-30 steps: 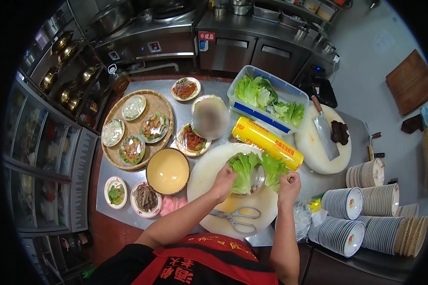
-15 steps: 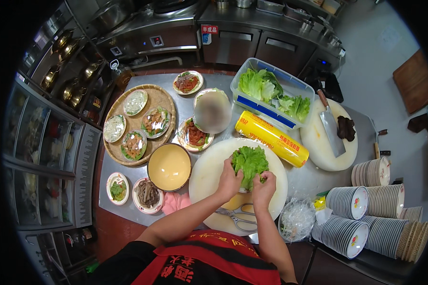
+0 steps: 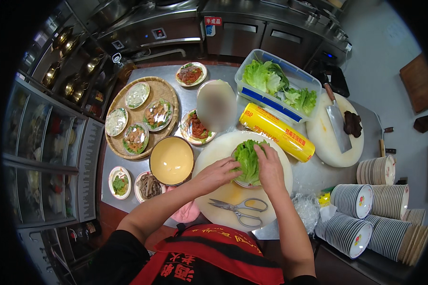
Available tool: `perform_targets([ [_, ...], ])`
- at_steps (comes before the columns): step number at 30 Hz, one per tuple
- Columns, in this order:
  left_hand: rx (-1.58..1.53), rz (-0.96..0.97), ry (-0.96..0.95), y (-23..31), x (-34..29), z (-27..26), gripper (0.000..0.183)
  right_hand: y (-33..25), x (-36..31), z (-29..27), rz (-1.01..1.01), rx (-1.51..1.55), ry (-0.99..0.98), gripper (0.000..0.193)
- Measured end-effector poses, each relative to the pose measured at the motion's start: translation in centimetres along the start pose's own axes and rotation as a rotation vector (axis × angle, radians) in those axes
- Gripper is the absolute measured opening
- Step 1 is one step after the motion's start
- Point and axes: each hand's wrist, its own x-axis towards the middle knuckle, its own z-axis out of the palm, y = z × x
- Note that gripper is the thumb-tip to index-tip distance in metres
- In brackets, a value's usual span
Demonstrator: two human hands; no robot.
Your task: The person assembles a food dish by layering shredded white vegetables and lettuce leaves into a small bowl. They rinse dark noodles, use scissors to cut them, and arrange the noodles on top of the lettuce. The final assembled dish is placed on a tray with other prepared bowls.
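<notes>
Both sides of the lettuce (image 3: 247, 161) are touched in the head view: the left hand (image 3: 219, 173) rests loosely extended fingers on its left edge, while the right hand (image 3: 270, 169) spreads over its right side, the hands apart. The lettuce lies on a plate (image 3: 245, 184) on a round white board (image 3: 218, 151), with scissors (image 3: 237, 207) nearer and a yellow box (image 3: 277, 131) at the far right.

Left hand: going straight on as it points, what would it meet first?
Likely the lettuce: the left hand points rightward at its edge, seemingly touching, though depth leaves contact unclear.
</notes>
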Motion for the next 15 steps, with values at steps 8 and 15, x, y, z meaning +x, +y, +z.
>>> perform_targets([
  [8,-0.015,0.021,-0.103,-1.7,-0.1,2.1,0.025,1.0,-0.8,4.5,0.083,0.167,-0.152,0.043],
  [15,-0.089,0.021,-0.044,-1.1,1.6,-0.7,0.026,0.6,-0.8,0.8,0.178,0.357,0.161,0.04],
])
